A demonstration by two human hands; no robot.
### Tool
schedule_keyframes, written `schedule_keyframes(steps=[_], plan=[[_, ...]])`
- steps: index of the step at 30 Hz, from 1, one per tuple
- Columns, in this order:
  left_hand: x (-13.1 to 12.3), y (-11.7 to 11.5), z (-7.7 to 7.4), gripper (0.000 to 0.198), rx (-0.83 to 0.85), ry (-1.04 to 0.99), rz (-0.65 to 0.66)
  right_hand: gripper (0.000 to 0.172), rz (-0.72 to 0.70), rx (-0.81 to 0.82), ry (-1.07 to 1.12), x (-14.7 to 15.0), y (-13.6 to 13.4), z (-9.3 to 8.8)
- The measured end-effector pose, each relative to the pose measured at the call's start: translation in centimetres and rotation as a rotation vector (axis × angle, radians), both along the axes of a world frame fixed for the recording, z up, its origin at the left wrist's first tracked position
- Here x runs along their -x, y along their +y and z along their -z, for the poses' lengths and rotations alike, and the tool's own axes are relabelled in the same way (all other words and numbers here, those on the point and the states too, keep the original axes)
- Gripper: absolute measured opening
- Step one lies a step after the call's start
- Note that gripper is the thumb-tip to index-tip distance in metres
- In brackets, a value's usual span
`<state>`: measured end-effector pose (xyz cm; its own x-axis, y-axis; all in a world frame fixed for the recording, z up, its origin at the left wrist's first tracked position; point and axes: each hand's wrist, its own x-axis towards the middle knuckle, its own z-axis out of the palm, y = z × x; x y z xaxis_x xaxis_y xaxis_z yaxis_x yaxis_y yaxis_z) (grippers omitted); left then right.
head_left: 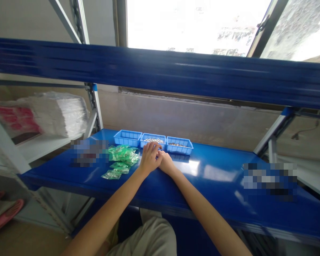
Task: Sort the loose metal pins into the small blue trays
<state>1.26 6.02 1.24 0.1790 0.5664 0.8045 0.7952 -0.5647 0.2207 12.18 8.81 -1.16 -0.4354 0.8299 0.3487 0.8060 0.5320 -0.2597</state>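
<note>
Stack (66, 113): lying wrapped in plastic on the shelf (56, 143), far left.
Left blur (89, 153): sitting on the counter (216, 193), pixelated past naming.
Packets (120, 155): lying in a loose, overlapping green heap on the counter, just left of the left hand (150, 156).
Left bin (126, 141): standing at the counter's rear, behind the packets, starting a row of three.
Left hand: slanting inward along the forearm, arching palm down, pointing bent fingers toward the middle bin (156, 136); pinching anything or not, cannot tell.
Middle bin: holding silvery bits (149, 140), partly hiding behind the left hand.
Both hands: touching each other over the counter, probably pausing or working at something small; for a next move, likely calling for parting, then lining up fingertips with a bit or a packet.
Right hand (165, 163): angling in from the lower right, curling fingers against the left hand's inner side; clasping anything within or not, cannot tell.
Right bin (178, 149): standing beyond the right hand, holding darker bits (177, 144).
Right blur (269, 179): sitting well apart, at the counter's right, likewise pixelated.
</note>
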Motion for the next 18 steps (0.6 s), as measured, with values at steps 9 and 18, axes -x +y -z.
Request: schedule_keyframes(steps=[9, 18], plan=[[0.3, 1.4, 0.9, 0.015, 0.121, -0.059, -0.02, 0.024, 0.149, -0.04, 0.021, -0.8, 0.4, 0.2], [0.8, 2.4, 1.9, 0.021, 0.248, -0.041, -0.069, 0.022, 0.26, 0.066, 0.101, -2.3, 0.6, -0.3]])
